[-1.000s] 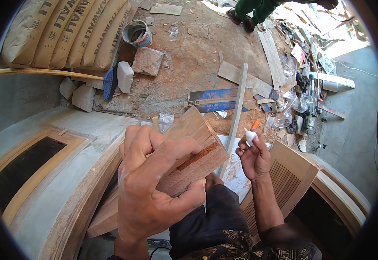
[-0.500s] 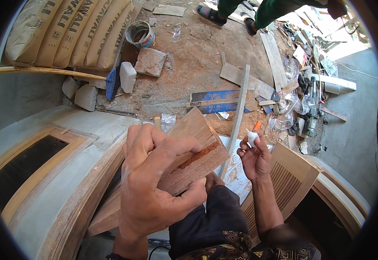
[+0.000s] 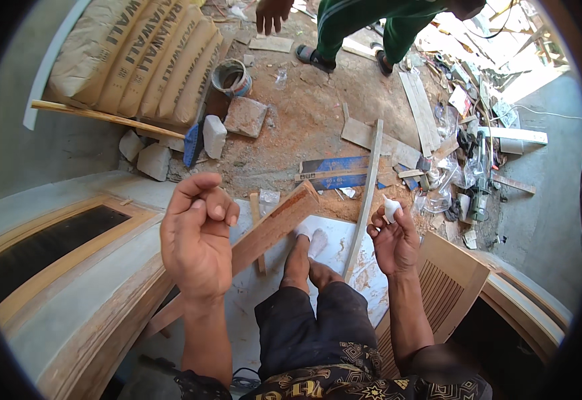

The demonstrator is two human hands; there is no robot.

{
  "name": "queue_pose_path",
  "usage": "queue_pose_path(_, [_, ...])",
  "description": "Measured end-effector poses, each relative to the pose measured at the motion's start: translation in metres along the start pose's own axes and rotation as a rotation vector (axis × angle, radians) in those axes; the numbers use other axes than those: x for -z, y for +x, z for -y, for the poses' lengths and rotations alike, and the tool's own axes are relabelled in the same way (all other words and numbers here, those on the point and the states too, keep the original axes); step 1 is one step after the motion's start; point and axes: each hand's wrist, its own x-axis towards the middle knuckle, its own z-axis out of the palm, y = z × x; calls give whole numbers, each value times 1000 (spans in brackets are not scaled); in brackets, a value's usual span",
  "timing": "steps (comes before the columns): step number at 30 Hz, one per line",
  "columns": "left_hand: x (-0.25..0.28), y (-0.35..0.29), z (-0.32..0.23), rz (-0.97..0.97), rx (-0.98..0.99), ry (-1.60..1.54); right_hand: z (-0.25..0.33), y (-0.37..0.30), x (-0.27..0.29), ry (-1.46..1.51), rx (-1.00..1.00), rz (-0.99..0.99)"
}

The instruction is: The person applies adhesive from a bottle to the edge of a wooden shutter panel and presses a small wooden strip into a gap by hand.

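My left hand (image 3: pixel 197 237) is raised palm up with its fingers curled and thumb tucked in; nothing shows in it. Behind it a long reddish-brown wooden beam (image 3: pixel 271 230) slants up to the right, a darker streak near its far end. Whether the hand touches the beam is unclear. On the right, my right hand (image 3: pixel 395 243) is closed round a small white squeeze bottle (image 3: pixel 391 210) with a pointed nozzle facing up. Below that hand leans a slatted wooden panel (image 3: pixel 441 283).
Stacked brown paper sacks (image 3: pixel 137 60) stand at the far left beside a bucket (image 3: pixel 232 79) and concrete blocks (image 3: pixel 246 117). A person in green trousers (image 3: pixel 351 30) stands ahead. A long narrow strip (image 3: pixel 369 193) crosses the white board (image 3: pixel 364 280). Scrap and a power tool (image 3: pixel 481 180) lie right.
My left hand has come off the beam's streaked end and turned palm up; the beam now sits lower and farther away. An orange piece by the bottle no longer shows. The other person has shifted.
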Motion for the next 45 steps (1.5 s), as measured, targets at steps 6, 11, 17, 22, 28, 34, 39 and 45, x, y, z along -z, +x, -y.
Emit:
queue_pose_path(6, [-49, -57, -25, 49, -7, -72, 47, -65, -65, -19, 21, 229])
queue_pose_path(11, [-75, -123, -37, 35, -132, 2, 71, -131, -105, -39, 44, 390])
queue_pose_path(17, [-54, -198, -32, -77, -118, 112, 91, -166, -101, -147, 98, 383])
queue_pose_path(22, [-4, -237, 2, -265, -39, 172, 75, -145, -88, -247, 105, 328])
queue_pose_path(28, [34, -247, 35, -350, 116, 205, 52, -98, -111, -483, 155, 283])
queue_pose_path(34, [49, -232, 40, -387, 174, 205, 39, -56, -130, -731, 189, 276])
queue_pose_path(39, [58, -212, 34, -384, 215, 213, 27, -37, -135, -868, 235, 235])
queue_pose_path(45, [61, -195, 32, -364, 239, 224, 22, -31, -137, -931, 264, 221])
